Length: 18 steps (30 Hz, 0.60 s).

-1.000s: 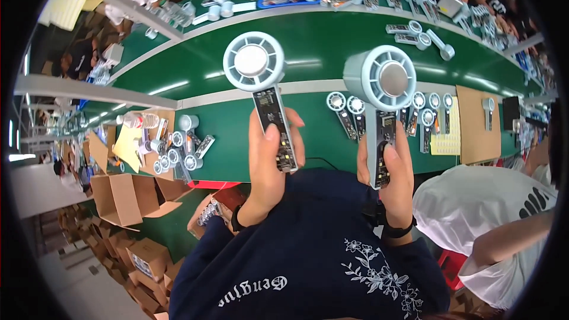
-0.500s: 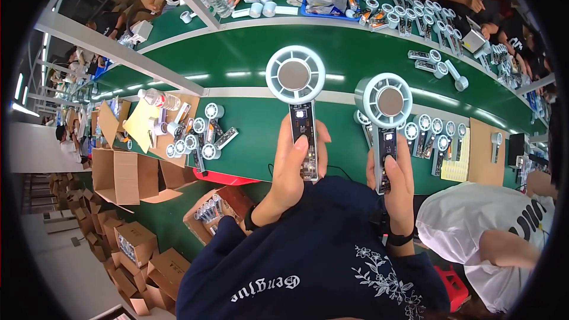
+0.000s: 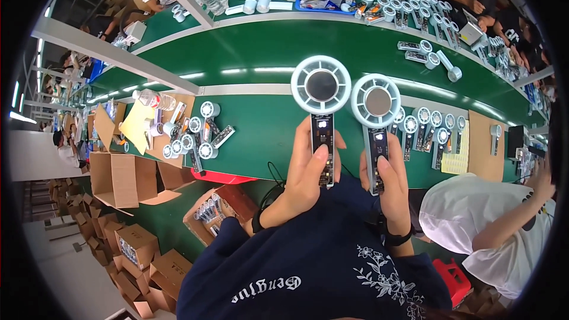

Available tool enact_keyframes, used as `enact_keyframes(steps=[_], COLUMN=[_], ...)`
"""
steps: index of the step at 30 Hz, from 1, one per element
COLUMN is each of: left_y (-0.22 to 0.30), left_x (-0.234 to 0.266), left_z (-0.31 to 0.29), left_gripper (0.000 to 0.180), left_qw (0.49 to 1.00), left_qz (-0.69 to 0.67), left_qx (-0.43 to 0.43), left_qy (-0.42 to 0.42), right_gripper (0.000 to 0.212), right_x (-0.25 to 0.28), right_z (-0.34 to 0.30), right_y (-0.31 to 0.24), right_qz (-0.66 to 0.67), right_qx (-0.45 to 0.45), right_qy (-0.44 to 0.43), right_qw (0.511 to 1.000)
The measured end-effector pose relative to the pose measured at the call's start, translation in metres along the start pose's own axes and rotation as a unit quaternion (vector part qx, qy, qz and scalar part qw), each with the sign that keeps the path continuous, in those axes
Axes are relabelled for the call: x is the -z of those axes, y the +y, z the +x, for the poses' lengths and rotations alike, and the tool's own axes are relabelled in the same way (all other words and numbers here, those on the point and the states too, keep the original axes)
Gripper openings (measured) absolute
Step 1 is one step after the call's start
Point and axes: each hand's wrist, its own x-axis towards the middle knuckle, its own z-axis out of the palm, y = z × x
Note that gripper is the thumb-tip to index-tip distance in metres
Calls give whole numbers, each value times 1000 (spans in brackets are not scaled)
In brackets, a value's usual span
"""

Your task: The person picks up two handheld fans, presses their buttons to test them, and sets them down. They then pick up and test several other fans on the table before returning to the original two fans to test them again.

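My left hand [image 3: 305,172] is closed round the handle of a pale blue handheld fan [image 3: 321,86]. The thumb presses on its bare circuit board, where a small white light glows. A second handheld fan [image 3: 377,101] of the same kind stands upright in my right hand [image 3: 392,182], its thumb likewise on the open board. Both round heads point up side by side, almost touching, over the green table [image 3: 261,124]. Several similar fans [image 3: 423,116] lie just beyond my right hand, and a loose cluster of fans [image 3: 194,124] lies on the left.
A plastic bottle [image 3: 155,99] lies by yellow paper [image 3: 137,123] at the left. Cardboard boxes [image 3: 137,181] stand below the table edge. Across the belt, co-workers handle fans near a blue tray [image 3: 326,5]. A person in white [image 3: 468,213] sits close on my right.
My left hand has moved right with its fan, bringing the two heads close together. The right-hand fan has shifted slightly left. The neighbour's arm on the right has risen.
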Motion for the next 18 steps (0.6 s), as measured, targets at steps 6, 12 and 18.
enact_keyframes(steps=[6, 12, 18], left_y=[1, -3, -4], left_x=[9, 6, 1], left_z=[-1, 2, 5], left_gripper=[46, 46, 47], left_qw=[999, 998, 999], left_qz=[-19, -27, -18], left_qx=[25, 10, 9], left_qy=[-43, -55, -34], right_gripper=[41, 39, 44], right_x=[-4, 4, -4], right_z=[2, 6, 8], right_y=[4, 7, 10], right_qz=[6, 55, 31], right_qx=[-5, 14, 12], right_qy=[31, -10, 23], right_qw=[999, 998, 999])
